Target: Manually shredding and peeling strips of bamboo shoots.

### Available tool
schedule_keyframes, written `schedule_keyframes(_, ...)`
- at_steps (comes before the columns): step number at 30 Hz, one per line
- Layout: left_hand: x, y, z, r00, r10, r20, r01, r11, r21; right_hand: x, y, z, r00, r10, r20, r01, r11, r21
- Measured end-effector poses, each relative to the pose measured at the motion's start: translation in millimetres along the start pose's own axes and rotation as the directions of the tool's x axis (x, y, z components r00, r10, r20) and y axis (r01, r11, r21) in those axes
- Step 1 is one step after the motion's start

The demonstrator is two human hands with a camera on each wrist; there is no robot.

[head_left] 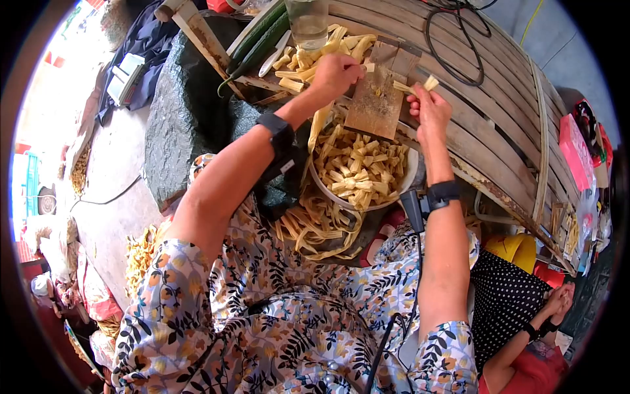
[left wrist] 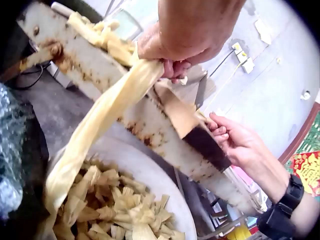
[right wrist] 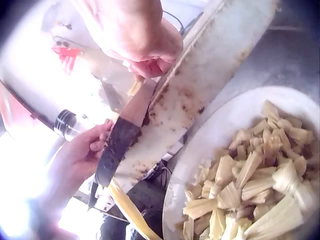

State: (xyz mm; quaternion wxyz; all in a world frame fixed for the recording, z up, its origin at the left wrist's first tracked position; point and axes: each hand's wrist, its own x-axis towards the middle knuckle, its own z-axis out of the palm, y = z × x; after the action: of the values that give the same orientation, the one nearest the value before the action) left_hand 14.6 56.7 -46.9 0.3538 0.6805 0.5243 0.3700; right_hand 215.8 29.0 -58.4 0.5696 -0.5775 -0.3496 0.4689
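Observation:
My left hand (head_left: 335,75) pinches the end of a long pale yellow strip (left wrist: 100,115) at the left edge of a small wooden board (head_left: 371,118). The strip hangs from that hand down past the bowl's side. On the board's right, my right hand (head_left: 431,111) pinches a short, knotted-looking yellow piece (head_left: 430,83) between thumb and fingers. A thin dark blade (left wrist: 201,91) stands up from the board between both hands in the left wrist view. Under the board's near end, a white bowl (head_left: 415,172) holds many knotted yellow pieces (head_left: 361,164).
More yellow pieces (head_left: 305,62) lie beside a glass jar of liquid (head_left: 308,26) and green cucumbers (head_left: 262,43). A black cable (head_left: 453,39) loops over the slatted table (head_left: 485,105). Loose strips (head_left: 321,230) hang below the bowl. Another person (head_left: 525,341) sits at right.

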Motion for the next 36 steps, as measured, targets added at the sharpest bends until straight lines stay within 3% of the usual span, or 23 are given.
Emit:
schedule_keyframes(3,-20.5,17.3,-17.6,0.973,-0.006,0.232,0.089,0.933,-0.348,-32.3,-33.4,-2.8,0.984,-0.011,0.180,0.010,1.000,0.010)
schedule_keyframes(4,-32.3,28.3,-21.1,0.942,-0.072,0.329,0.199,0.908,-0.370,-42.5,-39.4,-7.5,0.954,0.015,0.300,-0.005,0.999,-0.035)
schedule_keyframes(7,-56.2,26.9,-16.7,0.880,-0.033,0.474,0.342,0.735,-0.585,-80.0,-43.1,-13.4,0.888,0.106,0.448,0.043,0.950,-0.309)
schedule_keyframes(8,-59.3,23.4,-16.7,0.848,-0.004,0.530,0.401,0.660,-0.636,-84.1,-36.7,-20.8,0.876,0.037,0.481,0.184,0.896,-0.405)
schedule_keyframes(11,-70.4,26.9,-14.1,0.858,0.053,0.511,0.320,0.722,-0.613,-94.3,-45.7,-25.2,0.905,-0.105,0.413,0.355,0.721,-0.595)
schedule_keyframes(12,-73.0,28.8,-13.3,0.850,0.045,0.525,0.333,0.725,-0.602,-95.9,-44.0,-21.8,0.899,-0.131,0.417,0.333,0.824,-0.459)
schedule_keyframes(15,-84.7,39.0,-5.1,0.827,0.096,0.554,0.233,0.838,-0.494,-97.1,-33.4,-6.6,0.875,-0.069,0.480,0.193,0.958,-0.214)
schedule_keyframes(19,-87.6,30.9,-2.7,0.833,0.132,0.537,0.156,0.876,-0.457,-88.3,-28.2,-13.0,0.882,-0.074,0.465,0.156,0.978,-0.139)
schedule_keyframes(23,-92.0,23.0,-13.1,0.795,0.078,0.601,0.196,0.905,-0.377,-87.0,-28.2,-21.1,0.841,-0.185,0.509,0.319,0.928,-0.190)
schedule_keyframes(24,-92.7,23.2,-13.1,0.834,0.033,0.550,0.210,0.905,-0.371,-86.3,-26.0,-21.7,0.822,-0.183,0.539,0.343,0.915,-0.212)
schedule_keyframes(27,-96.7,28.6,-12.8,0.929,0.027,0.370,0.029,0.989,-0.146,-85.2,-34.1,-19.0,0.798,-0.326,0.507,0.484,0.848,-0.218)
schedule_keyframes(28,-99.8,28.2,-6.2,0.948,0.218,0.233,-0.209,0.976,-0.062,-77.4,-30.3,-21.8,0.770,-0.384,0.510,0.520,0.841,-0.153)
schedule_keyframes(31,-106.3,36.1,6.6,0.870,0.425,0.251,-0.468,0.872,0.145,-75.4,-17.6,-18.9,0.827,-0.104,0.553,0.387,0.819,-0.424)
schedule_keyframes(32,-107.0,36.5,6.5,0.844,0.457,0.280,-0.510,0.846,0.157,-77.1,-2.2,-19.7,0.834,-0.091,0.545,0.373,0.820,-0.434)
schedule_keyframes(35,-109.9,35.3,4.3,0.761,0.540,0.360,-0.625,0.759,0.183,-88.1,-4.0,-21.4,0.826,0.250,0.505,0.196,0.712,-0.674)
schedule_keyframes(36,-109.0,34.2,1.7,0.717,0.573,0.398,-0.676,0.711,0.193,-91.0,-2.0,-21.5,0.822,0.233,0.520,0.217,0.715,-0.664)
